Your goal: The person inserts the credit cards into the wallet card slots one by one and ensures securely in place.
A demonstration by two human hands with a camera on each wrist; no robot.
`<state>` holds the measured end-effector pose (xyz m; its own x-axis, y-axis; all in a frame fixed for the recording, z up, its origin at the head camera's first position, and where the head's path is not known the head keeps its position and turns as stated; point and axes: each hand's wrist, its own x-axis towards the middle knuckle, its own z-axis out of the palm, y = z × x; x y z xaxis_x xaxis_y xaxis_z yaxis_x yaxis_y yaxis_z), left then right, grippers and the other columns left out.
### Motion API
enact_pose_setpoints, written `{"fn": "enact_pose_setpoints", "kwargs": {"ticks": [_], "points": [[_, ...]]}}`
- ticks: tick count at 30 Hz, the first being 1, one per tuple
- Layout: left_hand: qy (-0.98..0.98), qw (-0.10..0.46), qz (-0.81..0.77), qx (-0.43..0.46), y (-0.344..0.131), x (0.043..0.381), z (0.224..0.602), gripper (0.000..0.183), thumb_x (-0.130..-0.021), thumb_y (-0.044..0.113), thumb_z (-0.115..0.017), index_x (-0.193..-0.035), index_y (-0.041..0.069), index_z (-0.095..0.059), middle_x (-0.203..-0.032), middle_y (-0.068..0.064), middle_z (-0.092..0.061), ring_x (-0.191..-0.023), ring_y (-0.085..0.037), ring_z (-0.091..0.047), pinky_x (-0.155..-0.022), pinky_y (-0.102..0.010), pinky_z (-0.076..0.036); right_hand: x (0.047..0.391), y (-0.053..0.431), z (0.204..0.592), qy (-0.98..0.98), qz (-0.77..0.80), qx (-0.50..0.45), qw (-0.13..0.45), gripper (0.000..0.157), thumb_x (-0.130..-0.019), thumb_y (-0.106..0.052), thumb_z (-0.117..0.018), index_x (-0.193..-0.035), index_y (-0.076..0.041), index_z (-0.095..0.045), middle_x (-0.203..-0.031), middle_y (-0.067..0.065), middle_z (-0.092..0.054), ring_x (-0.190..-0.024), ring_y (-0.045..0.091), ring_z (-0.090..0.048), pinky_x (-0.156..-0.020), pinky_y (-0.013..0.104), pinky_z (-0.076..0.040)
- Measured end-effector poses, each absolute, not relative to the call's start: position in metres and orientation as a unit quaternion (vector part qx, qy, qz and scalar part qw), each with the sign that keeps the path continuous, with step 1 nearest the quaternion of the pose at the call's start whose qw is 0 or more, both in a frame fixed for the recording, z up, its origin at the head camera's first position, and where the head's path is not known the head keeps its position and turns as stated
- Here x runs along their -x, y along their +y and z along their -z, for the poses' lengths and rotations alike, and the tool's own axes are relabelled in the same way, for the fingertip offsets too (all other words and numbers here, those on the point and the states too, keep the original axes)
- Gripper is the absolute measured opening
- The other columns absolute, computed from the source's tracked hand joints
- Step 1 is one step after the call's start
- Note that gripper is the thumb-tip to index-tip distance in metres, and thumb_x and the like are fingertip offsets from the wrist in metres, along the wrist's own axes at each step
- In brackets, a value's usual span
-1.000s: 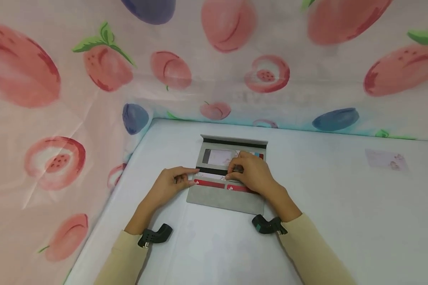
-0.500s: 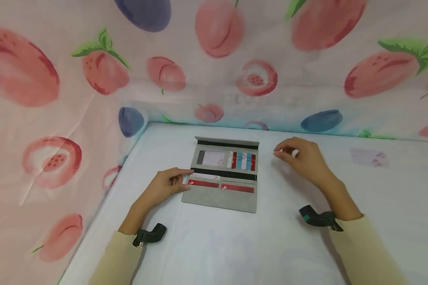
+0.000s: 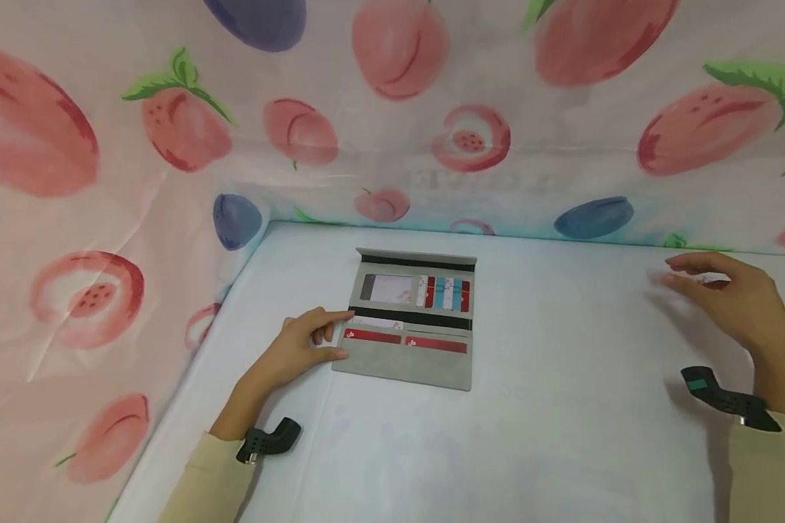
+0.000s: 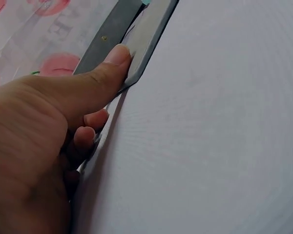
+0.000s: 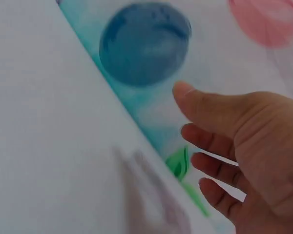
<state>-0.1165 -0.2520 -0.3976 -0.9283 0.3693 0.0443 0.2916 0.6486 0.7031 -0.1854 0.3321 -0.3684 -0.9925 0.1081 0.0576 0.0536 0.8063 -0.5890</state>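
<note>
A grey wallet (image 3: 402,367) lies unfolded on the white table, with several cards in its slots. Two red cards (image 3: 373,336) show in its lower row, a pale card (image 3: 378,322) just above the left one. My left hand (image 3: 301,340) rests at the wallet's left edge, index finger and thumb touching it; in the left wrist view the thumb (image 4: 97,80) lies on its corner. At the far right my right hand (image 3: 735,294) hovers over a pale card with a pink pattern (image 5: 161,200), thumb and fingers apart with nothing between them. The hand partly hides this card.
A fruit-print cloth (image 3: 392,160) hangs behind the table (image 3: 562,436) and along its left side. Each wrist wears a black device, the left one (image 3: 271,439) near the table's left edge and the right one (image 3: 726,399) at far right.
My right hand has left the wallet and moved right to above the loose pale card. My left hand stays at the wallet's left edge, its thumb slightly lower.
</note>
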Motion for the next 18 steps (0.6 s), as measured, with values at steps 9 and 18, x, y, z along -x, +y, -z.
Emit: {"fn": "enact_pose_setpoints", "kwargs": {"ticks": [9,18], "points": [[0.911,0.025,-0.361,-0.196,-0.253,0.118,0.399,0.054,-0.076,0.025,-0.082,-0.127,0.017,-0.063,-0.081,0.007,-0.047,-0.072,-0.011,-0.043,-0.072,-0.038,-0.024,0.183,0.374,0.401,-0.943,-0.293,0.156,0.019,0.071,-0.092,-0.052,-0.053,-0.145,-0.007,-0.039,-0.147,0.031,-0.028,-0.121,0.055,-0.035,-0.086,0.067,-0.037],[0.913,0.022,-0.36,-0.189,-0.255,0.117,0.401,0.053,-0.077,0.023,-0.082,-0.126,0.016,-0.064,-0.079,0.006,-0.047,-0.071,-0.011,-0.043,-0.071,-0.037,-0.024,0.189,0.376,0.416,-0.95,-0.289,0.119,0.018,0.062,-0.098,-0.042,-0.048,-0.146,-0.004,-0.036,-0.153,0.026,-0.019,-0.134,0.053,-0.021,-0.104,0.067,-0.019]]}}
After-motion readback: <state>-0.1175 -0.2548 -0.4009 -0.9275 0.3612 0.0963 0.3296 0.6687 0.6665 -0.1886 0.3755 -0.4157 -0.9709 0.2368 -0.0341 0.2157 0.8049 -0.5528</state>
